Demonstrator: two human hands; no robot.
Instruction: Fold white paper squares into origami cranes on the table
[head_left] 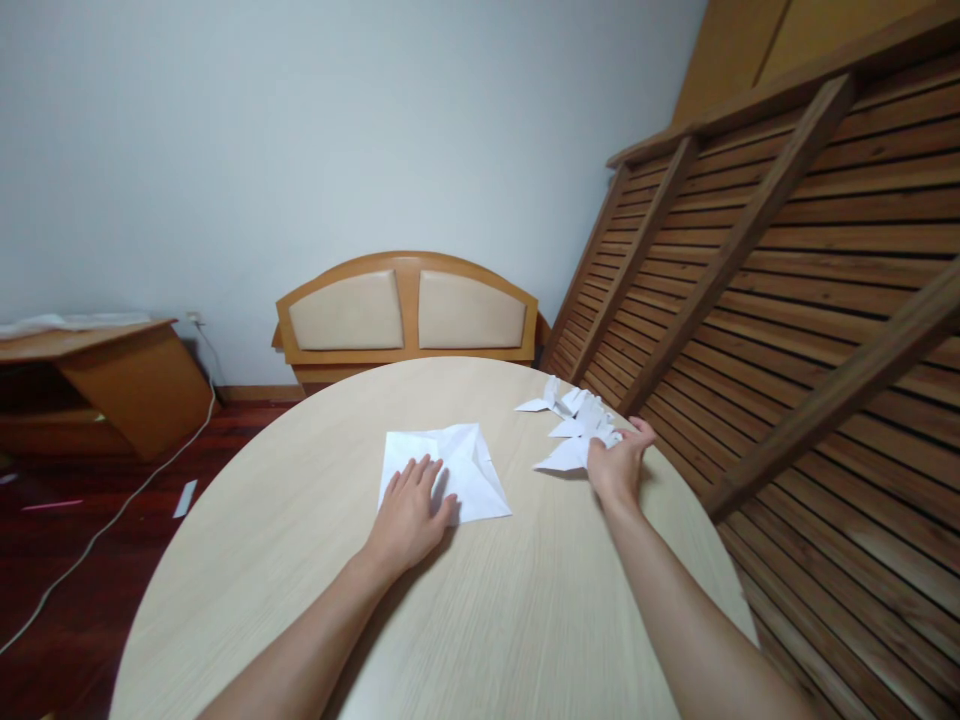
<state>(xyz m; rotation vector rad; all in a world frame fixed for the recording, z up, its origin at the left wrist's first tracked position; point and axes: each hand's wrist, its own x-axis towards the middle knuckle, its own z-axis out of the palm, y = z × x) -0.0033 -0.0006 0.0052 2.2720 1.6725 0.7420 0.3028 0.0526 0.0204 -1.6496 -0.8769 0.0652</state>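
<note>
My left hand [412, 508] rests with fingers spread on a creased white sheet of paper [472, 480], which lies on the round table [480, 620]. The sheet has fold lines and a slightly raised part near its middle. At the table's right side, my right hand [621, 462] is closed at the near end of a group of white folded paper figures [581, 425] with pointed tips. Its thumb and fingers are on the nearest folded paper figure [564, 458]; part of that figure is hidden behind the hand.
A slatted wooden panel [750, 250] leans close along the table's right edge. Behind the table stands a padded headboard [405, 300]. To the left, a wooden desk [135, 385] stands on the dark red floor, where a white cable [135, 497] runs.
</note>
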